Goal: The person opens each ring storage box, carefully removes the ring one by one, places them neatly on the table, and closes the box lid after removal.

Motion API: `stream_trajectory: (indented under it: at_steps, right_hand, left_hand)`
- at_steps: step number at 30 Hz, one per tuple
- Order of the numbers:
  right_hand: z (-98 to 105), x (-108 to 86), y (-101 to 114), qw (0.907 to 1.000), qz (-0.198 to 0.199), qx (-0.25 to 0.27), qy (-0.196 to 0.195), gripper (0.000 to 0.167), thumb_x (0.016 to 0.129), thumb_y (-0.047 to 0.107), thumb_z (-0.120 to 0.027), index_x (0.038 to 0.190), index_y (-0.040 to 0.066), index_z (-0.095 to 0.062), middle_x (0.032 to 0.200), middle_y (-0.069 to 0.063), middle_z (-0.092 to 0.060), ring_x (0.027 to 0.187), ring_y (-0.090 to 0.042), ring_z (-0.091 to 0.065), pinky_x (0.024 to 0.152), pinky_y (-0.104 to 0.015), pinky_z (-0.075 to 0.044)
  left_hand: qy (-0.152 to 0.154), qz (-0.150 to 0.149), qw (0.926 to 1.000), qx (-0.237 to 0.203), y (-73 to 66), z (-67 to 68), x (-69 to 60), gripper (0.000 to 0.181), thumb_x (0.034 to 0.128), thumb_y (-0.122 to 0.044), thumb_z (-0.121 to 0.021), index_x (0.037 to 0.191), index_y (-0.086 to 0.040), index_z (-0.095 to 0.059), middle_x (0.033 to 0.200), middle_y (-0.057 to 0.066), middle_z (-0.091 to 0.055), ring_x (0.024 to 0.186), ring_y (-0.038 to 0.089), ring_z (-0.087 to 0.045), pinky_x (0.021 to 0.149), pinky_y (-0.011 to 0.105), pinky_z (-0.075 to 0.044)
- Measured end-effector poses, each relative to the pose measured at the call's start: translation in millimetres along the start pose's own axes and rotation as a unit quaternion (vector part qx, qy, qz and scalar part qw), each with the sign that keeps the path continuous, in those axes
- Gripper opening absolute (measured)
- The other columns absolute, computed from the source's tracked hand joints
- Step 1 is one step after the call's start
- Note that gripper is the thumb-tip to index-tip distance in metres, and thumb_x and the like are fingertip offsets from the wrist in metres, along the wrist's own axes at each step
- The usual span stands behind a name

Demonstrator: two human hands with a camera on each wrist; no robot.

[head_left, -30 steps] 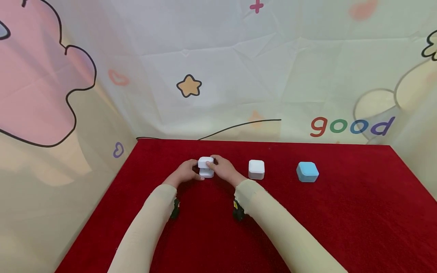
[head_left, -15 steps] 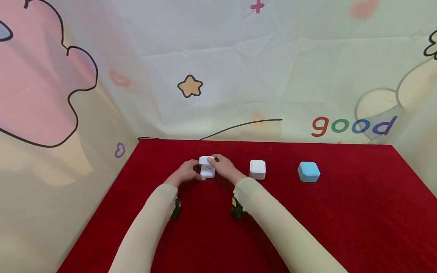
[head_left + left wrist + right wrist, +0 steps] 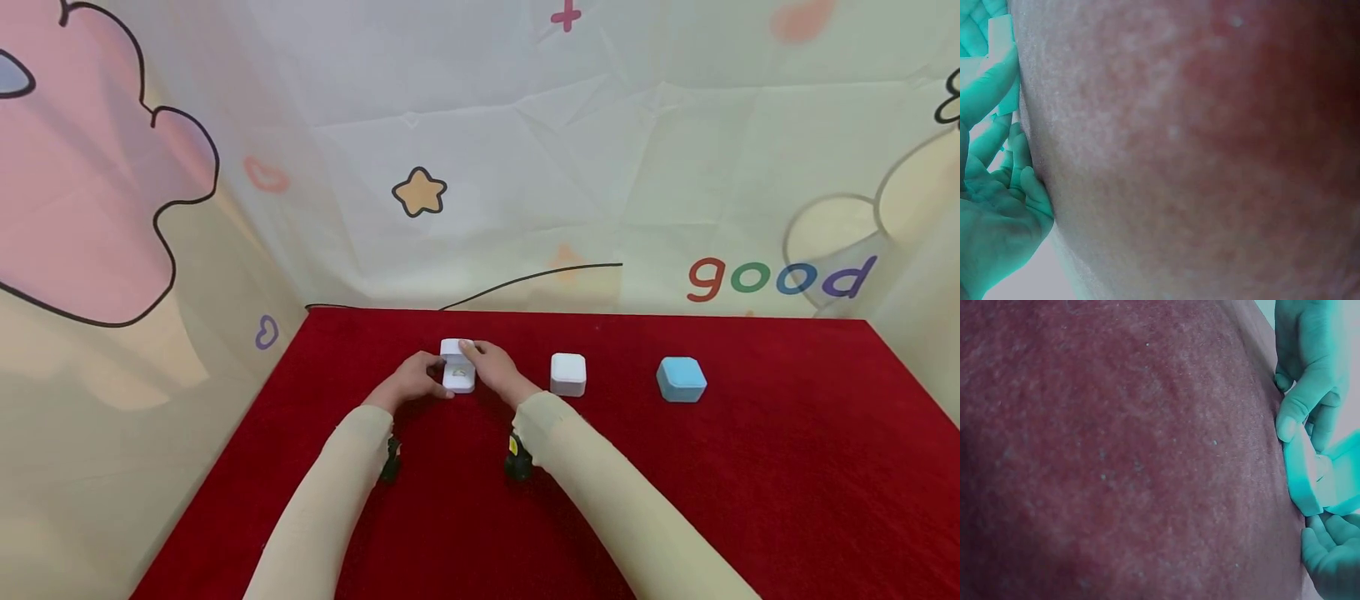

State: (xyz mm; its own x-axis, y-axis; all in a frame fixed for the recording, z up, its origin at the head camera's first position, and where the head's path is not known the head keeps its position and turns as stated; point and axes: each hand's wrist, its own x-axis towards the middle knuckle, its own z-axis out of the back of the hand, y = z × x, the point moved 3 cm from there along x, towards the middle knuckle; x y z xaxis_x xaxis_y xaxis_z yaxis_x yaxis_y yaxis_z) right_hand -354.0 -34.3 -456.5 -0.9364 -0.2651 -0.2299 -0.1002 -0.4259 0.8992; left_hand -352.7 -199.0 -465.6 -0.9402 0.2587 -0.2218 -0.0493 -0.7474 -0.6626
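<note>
An open white box rests on the red cloth, its lid tipped back and a small ring-like piece inside. From the left, my left hand grips the base, its thumb low at the front corner. My right hand holds the raised lid from the right, thumb on its front. In the tinted left wrist view, my left hand reaches to the box, which is partly cut off. The right wrist view shows my left hand with its thumb on the base and my right hand below.
To the right of my right hand stands a closed white box, and farther right a light blue box. Red cloth covers the table. A printed curtain hangs behind and along the sides.
The box's lid has tilted further back under my right hand, exposing the inside and the small piece. My left hand has kept its hold on the base.
</note>
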Motion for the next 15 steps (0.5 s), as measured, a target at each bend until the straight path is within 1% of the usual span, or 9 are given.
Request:
stream_trajectory:
  at_steps: [8, 11, 15]
  right_hand:
    - [0.6, 1.9, 0.1, 1.0, -0.001, -0.001, 0.001, 0.065, 0.108, 0.048, -0.043, 0.154, 0.003, -0.042, 0.155, -0.017, -0.05, 0.138, -0.032, -0.05, 0.121, -0.049, -0.038]
    - [1.4, 2.3, 0.1, 1.0, -0.005, -0.001, 0.004, 0.065, 0.108, 0.048, -0.043, 0.155, 0.003, -0.042, 0.155, -0.017, -0.05, 0.139, -0.032, -0.049, 0.122, -0.049, -0.038]
    - [1.2, 3.9, 0.2, 0.9999, -0.014, 0.003, 0.0, 0.066, 0.108, 0.048, -0.043, 0.155, 0.002, -0.042, 0.155, -0.018, -0.05, 0.137, -0.032, -0.049, 0.121, -0.048, -0.039]
  left_hand:
    - [-0.008, 0.013, 0.9999, 0.002, 2.0, 0.6, 0.5, 0.06, 0.0875, -0.01, -0.079, 0.141, 0.004, -0.057, 0.136, 0.023, -0.057, 0.118, 0.029, -0.053, 0.106, 0.046, -0.05]
    - [-0.006, 0.006, 1.0, 0.003, 1.9, 0.4, 1.3, 0.059, 0.0874, -0.01, -0.079, 0.141, 0.004, -0.057, 0.136, 0.023, -0.058, 0.119, 0.03, -0.053, 0.106, 0.046, -0.049]
    - [-0.002, -0.009, 0.9999, 0.005, 0.9, 0.0, 2.1, 0.058, 0.0866, -0.009, -0.079, 0.139, 0.004, -0.059, 0.133, 0.023, -0.061, 0.114, 0.028, -0.054, 0.104, 0.045, -0.049]
